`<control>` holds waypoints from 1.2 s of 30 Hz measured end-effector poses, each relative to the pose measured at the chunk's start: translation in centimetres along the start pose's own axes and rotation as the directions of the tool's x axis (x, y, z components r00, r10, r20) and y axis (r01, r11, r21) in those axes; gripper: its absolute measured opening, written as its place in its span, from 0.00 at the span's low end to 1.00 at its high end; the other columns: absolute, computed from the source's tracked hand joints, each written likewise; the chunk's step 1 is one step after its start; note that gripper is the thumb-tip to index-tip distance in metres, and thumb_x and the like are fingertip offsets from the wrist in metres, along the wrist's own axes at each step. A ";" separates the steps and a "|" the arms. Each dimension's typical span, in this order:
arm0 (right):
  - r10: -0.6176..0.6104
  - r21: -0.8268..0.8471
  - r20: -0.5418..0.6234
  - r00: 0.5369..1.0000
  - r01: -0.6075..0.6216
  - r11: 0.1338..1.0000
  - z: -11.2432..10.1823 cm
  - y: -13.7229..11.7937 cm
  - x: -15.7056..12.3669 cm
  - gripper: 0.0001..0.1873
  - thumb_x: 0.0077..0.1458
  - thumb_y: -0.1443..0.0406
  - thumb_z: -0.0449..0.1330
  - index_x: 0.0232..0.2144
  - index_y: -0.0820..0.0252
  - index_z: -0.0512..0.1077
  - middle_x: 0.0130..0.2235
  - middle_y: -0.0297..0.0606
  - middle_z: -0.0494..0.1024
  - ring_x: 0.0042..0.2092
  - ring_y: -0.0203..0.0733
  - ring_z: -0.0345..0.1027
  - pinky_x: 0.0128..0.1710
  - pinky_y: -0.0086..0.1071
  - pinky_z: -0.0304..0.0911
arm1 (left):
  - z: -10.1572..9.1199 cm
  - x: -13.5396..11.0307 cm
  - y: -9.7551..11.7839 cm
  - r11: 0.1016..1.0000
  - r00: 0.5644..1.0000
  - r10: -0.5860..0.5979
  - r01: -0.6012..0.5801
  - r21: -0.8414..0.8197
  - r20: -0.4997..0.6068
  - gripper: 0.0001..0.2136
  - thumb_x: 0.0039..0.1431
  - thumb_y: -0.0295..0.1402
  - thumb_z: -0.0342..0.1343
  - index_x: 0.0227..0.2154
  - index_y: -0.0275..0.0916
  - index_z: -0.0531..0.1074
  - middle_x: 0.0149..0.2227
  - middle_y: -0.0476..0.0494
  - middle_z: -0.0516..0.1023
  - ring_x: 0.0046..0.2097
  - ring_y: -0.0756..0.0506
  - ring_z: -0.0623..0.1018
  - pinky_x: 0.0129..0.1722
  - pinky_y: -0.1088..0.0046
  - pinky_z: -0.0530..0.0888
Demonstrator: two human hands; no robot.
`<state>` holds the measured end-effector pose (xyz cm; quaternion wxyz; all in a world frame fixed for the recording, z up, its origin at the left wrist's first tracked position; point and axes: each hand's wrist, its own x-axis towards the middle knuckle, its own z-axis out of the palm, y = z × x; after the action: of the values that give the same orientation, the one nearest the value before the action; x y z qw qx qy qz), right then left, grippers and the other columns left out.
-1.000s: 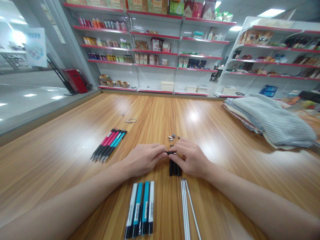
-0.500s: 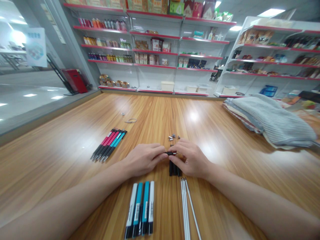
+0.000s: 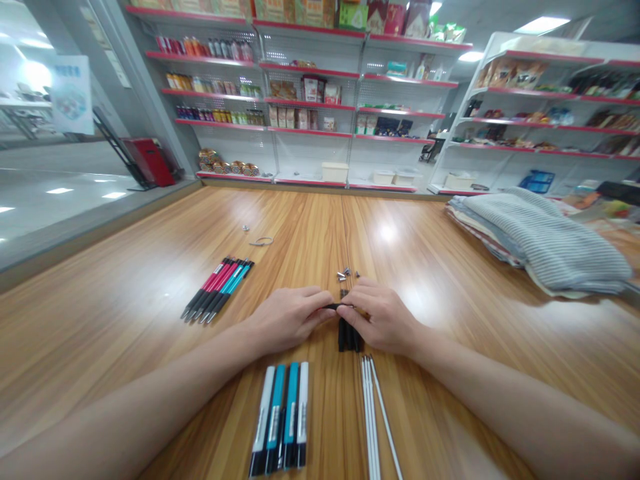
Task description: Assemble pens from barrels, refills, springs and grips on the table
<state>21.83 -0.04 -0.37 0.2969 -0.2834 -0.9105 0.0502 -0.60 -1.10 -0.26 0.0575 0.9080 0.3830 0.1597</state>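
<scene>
My left hand and my right hand meet over the middle of the table. Each pinches one end of a black pen grip, held level between the fingertips; most of it is hidden. Just below lie several more black pen grips, partly covered by my right hand. Small silver pen tips are scattered beyond the fingers. Nearer to me are several white and blue pen barrels in a row. Beside them are thin white ink refills.
Red and blue pens with black grips lie side by side at left. A thin looped band and a tiny metal bit lie behind them. Folded cloths are piled at right. Stocked shelves stand beyond the wooden table.
My right fingers have slid left along the black piece, closer to my left fingertips. A reddish, light-coloured end that showed by my right hand is now covered.
</scene>
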 end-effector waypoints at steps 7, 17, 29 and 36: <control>0.013 0.041 -0.027 1.000 -0.011 0.999 -0.1 -0.2 -0.1 0.08 0.58 0.64 0.56 0.39 0.60 0.71 0.32 0.39 0.73 0.36 0.42 0.63 0.37 0.35 0.60 | 0.0 0.0 0.0 1.000 1.000 -0.001 0.001 0.007 -0.007 0.13 0.67 0.40 0.40 0.36 0.41 0.67 0.34 0.48 0.72 0.36 0.48 0.73 0.35 0.74 0.66; 0.008 0.023 -0.035 0.999 -0.007 1.000 0.0 0.0 -0.1 0.07 0.59 0.64 0.56 0.37 0.60 0.71 0.32 0.39 0.73 0.37 0.42 0.63 0.37 0.35 0.61 | -0.3 0.1 0.2 1.000 1.000 -0.009 0.009 0.022 -0.007 0.14 0.68 0.40 0.39 0.35 0.41 0.67 0.33 0.48 0.72 0.35 0.48 0.73 0.34 0.74 0.66; -0.014 -0.005 -0.011 1.000 0.014 1.000 0.1 0.2 -0.1 0.08 0.61 0.64 0.54 0.36 0.60 0.72 0.31 0.39 0.74 0.35 0.41 0.63 0.37 0.36 0.61 | -0.3 0.1 0.3 0.998 1.000 -0.014 0.013 0.069 0.005 0.15 0.68 0.41 0.38 0.34 0.41 0.66 0.32 0.49 0.72 0.34 0.48 0.73 0.34 0.74 0.66; -0.049 -0.006 -0.021 0.999 0.049 0.999 0.1 0.2 -0.1 0.08 0.61 0.65 0.54 0.35 0.60 0.72 0.30 0.38 0.75 0.33 0.40 0.62 0.36 0.36 0.60 | -0.1 0.1 0.1 0.993 1.000 -0.013 0.011 0.120 0.015 0.15 0.68 0.42 0.37 0.35 0.41 0.65 0.30 0.49 0.74 0.32 0.47 0.75 0.30 0.74 0.63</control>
<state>21.97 0.10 -0.52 0.3070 -0.2623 -0.9141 0.0375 -0.47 -1.09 -0.11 0.0067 0.9088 0.3969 0.1288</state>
